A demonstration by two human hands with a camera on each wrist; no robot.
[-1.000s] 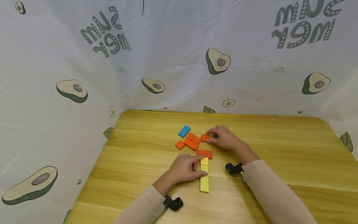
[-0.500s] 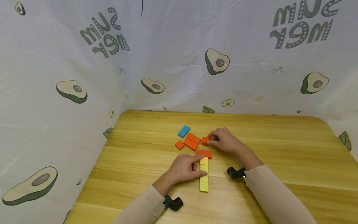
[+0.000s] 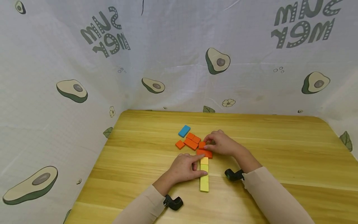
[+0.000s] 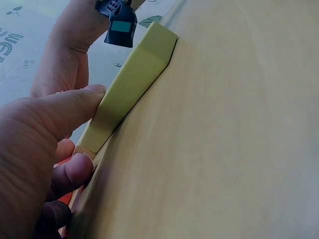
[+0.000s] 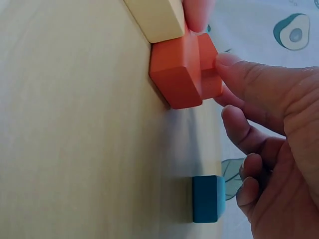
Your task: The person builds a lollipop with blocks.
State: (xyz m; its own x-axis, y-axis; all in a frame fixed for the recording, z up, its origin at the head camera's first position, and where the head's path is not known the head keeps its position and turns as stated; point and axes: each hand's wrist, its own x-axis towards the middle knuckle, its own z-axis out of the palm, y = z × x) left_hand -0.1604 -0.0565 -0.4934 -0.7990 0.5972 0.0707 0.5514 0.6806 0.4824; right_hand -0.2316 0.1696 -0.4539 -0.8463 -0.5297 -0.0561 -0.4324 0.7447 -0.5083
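Note:
In the head view my left hand (image 3: 183,168) rests over a line of blocks, index fingertip on a long orange block (image 3: 207,154) and thumb on a long yellow block (image 3: 204,183). Between those two lies a small yellow block (image 3: 204,161). My right hand (image 3: 222,143) pinches a small orange block (image 3: 202,145) between thumb and fingers, right at the far side of the long orange block. The right wrist view shows its thumb against the small orange block (image 5: 210,62), behind the long one (image 5: 177,74).
Left of the right hand lie several orange blocks (image 3: 191,143) and a blue block (image 3: 184,131). A separate small orange block (image 3: 180,144) sits beside them. Another blue block (image 5: 207,199) stands below the right hand's fingers in the right wrist view. A printed curtain (image 3: 179,37) surrounds the wooden table (image 3: 279,155).
My right hand has brought the small orange block nearer to me and slightly left, up to the long orange block. The left hand has stayed in place.

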